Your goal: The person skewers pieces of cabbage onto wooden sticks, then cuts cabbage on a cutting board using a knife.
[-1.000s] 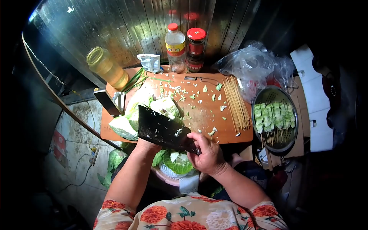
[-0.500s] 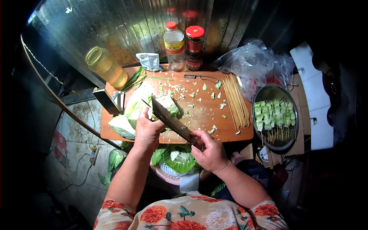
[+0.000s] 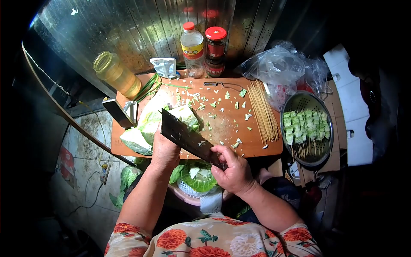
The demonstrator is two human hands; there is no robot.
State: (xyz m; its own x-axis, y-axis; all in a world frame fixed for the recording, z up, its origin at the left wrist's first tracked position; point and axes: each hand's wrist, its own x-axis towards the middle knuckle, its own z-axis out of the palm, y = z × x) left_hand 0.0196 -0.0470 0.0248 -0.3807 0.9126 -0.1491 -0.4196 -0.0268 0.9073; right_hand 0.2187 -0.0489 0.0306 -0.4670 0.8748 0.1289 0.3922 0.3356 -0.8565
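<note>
My right hand (image 3: 233, 171) is closed around the handle end of a dark, broad-bladed cleaver (image 3: 186, 136), which slants up and left over the front of the wooden board (image 3: 220, 128). Close against the far end of the blade is my left hand (image 3: 166, 149); its fingers are hidden behind the steel, so what they hold does not show. Cut cabbage (image 3: 136, 140) lies on the board just left of that hand, and a pale cabbage piece (image 3: 187, 116) sits beyond the blade. Small cabbage scraps (image 3: 197, 99) are scattered across the board.
Bamboo skewers (image 3: 262, 113) lie at the board's right, beside a colander (image 3: 311, 162) of skewered cabbage. A jar of yellow liquid (image 3: 122, 79), a bottle (image 3: 193, 51) and red-lidded jars (image 3: 215, 47) line the back. A phone (image 3: 116, 112) leans at left. Below is a basin with cabbage leaves (image 3: 199, 177).
The cleaver has turned so more of its flat side faces me, and its far end has shifted left. It now covers my left thumb and fingers, which showed before.
</note>
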